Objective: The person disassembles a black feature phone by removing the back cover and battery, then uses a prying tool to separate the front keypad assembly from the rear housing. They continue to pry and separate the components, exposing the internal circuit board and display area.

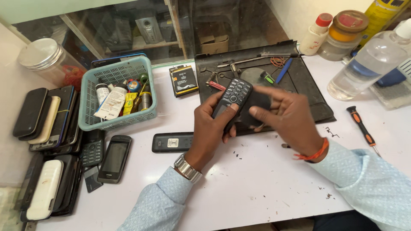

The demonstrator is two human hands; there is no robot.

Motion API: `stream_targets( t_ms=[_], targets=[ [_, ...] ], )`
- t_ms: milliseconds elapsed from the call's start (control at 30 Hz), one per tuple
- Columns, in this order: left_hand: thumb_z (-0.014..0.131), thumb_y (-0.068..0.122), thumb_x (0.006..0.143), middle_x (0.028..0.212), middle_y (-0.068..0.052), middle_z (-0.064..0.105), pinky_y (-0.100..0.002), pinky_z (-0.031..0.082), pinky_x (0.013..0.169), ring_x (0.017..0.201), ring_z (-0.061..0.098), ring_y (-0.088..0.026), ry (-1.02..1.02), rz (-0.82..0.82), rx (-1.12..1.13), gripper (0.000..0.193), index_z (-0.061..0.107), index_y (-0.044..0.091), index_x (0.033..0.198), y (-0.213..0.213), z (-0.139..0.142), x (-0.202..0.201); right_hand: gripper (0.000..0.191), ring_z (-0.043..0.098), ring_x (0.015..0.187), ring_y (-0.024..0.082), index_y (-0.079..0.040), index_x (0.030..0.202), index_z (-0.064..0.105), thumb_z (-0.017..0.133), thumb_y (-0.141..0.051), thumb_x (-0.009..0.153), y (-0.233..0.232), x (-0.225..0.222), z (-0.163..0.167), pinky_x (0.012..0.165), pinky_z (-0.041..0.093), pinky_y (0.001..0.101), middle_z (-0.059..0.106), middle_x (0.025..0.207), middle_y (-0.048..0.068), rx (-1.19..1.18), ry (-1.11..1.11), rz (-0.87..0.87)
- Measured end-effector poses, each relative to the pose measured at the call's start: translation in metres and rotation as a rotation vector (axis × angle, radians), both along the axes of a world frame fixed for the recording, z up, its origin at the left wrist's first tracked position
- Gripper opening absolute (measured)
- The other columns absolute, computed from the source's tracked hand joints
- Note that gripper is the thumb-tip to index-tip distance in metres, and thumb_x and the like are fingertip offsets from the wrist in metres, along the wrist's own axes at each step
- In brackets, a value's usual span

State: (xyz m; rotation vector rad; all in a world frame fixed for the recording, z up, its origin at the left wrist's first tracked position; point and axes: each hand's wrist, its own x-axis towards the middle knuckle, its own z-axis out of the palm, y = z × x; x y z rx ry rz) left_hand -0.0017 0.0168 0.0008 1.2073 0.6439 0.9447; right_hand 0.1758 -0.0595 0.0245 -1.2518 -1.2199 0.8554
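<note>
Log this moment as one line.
left hand: grips keypad phone | right hand: fingers on phone's side | under: black mat | table: white

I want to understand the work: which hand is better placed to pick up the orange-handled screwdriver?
The right hand. The screwdriver lies on its side of the table, and the left hand already grips the keypad phone.

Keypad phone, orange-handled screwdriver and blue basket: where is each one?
Keypad phone (233, 95), head view, on its button pad, held in the left hand (212, 128).
Orange-handled screwdriver (361, 125), head view, on its handle.
Blue basket (147, 81), head view, on its right wall.
</note>
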Motion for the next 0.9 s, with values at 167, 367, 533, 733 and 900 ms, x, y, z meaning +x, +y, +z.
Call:
stream_targets(
  t_ms=[167, 367, 533, 733, 900],
  targets=[
    [0.067, 0.015, 0.094, 0.071, -0.005, 0.067, -0.020, 0.035, 0.032, 0.044, 0.056, -0.006, -0.075, -0.031, -0.065, 0.047, 0.061, -0.003, 0.136, -0.003, 0.000, 0.001, 0.054, 0.072, 0.078, 0.014, 0.008, 0.142, 0.058, 0.072, -0.002, 0.090, -0.002, -0.006, -0.007, 0.063, 0.063, 0.0276, 0.076, 0.102, 0.017, -0.014, 0.019, -0.021],
    [0.066, 0.017, 0.095, 0.071, -0.003, 0.065, -0.020, 0.034, 0.033, 0.045, 0.055, -0.006, -0.071, -0.046, -0.110, 0.046, 0.061, 0.000, 0.137, -0.005, 0.000, 0.003, 0.048, 0.073, 0.080, 0.012, 0.001, 0.138, 0.047, 0.065, -0.005, 0.094, 0.001, -0.004, -0.001, 0.067, 0.064, 0.0263, 0.074, 0.105, 0.014, -0.038, 0.048, -0.008],
    [0.062, 0.017, 0.098, 0.073, -0.006, 0.067, -0.020, 0.034, 0.034, 0.044, 0.054, -0.007, -0.093, -0.065, -0.154, 0.041, 0.062, 0.000, 0.135, -0.008, -0.002, 0.004, 0.020, 0.072, 0.069, 0.014, 0.005, 0.109, 0.065, 0.070, -0.006, 0.093, 0.000, 0.000, -0.001, 0.058, 0.058, 0.0252, 0.076, 0.087, 0.014, -0.132, 0.123, -0.107],
    [0.057, 0.017, 0.100, 0.075, -0.009, 0.069, -0.021, 0.032, 0.034, 0.043, 0.052, -0.008, -0.157, -0.064, -0.226, 0.037, 0.062, -0.001, 0.132, -0.007, -0.003, 0.004, 0.018, 0.061, 0.056, 0.010, 0.001, 0.100, 0.071, 0.069, -0.016, 0.096, 0.004, 0.012, -0.006, 0.049, 0.049, 0.0245, 0.072, 0.078, 0.007, -0.268, 0.168, 0.030],
    [0.057, 0.019, 0.101, 0.074, -0.009, 0.067, -0.021, 0.030, 0.033, 0.042, 0.051, -0.008, -0.186, -0.073, -0.254, 0.036, 0.063, -0.002, 0.129, -0.004, -0.004, 0.002, 0.022, 0.060, 0.054, 0.010, 0.000, 0.101, 0.071, 0.066, -0.020, 0.097, 0.004, 0.014, -0.003, 0.048, 0.050, 0.0260, 0.071, 0.077, 0.005, -0.323, 0.172, 0.111]
  ],
)
